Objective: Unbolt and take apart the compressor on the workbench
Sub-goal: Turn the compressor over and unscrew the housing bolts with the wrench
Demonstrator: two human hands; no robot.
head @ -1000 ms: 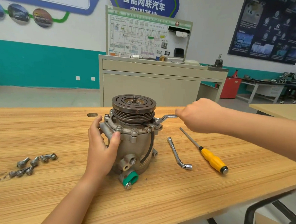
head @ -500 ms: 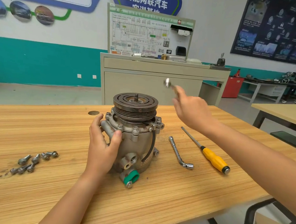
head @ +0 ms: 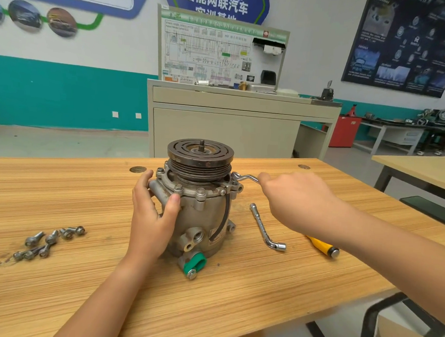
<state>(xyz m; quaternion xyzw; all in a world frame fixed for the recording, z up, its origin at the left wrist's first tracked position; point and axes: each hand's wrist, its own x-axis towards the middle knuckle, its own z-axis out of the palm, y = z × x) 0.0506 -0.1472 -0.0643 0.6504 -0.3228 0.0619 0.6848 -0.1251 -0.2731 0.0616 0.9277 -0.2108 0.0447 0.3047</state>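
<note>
Wrench (head: 244, 177) back at compressor (head: 203, 214) rim

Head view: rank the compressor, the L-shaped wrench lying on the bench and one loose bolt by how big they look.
1. compressor, clearly largest
2. L-shaped wrench, long but thin
3. loose bolt, smallest

- This was an automotive training workshop.
- A wiring board (head: 221, 48) stood behind the workbench (head: 234, 299).
- Beyond the workbench hung car posters (head: 406, 44); a parts table (head: 396, 126) stood to its far right.
</note>
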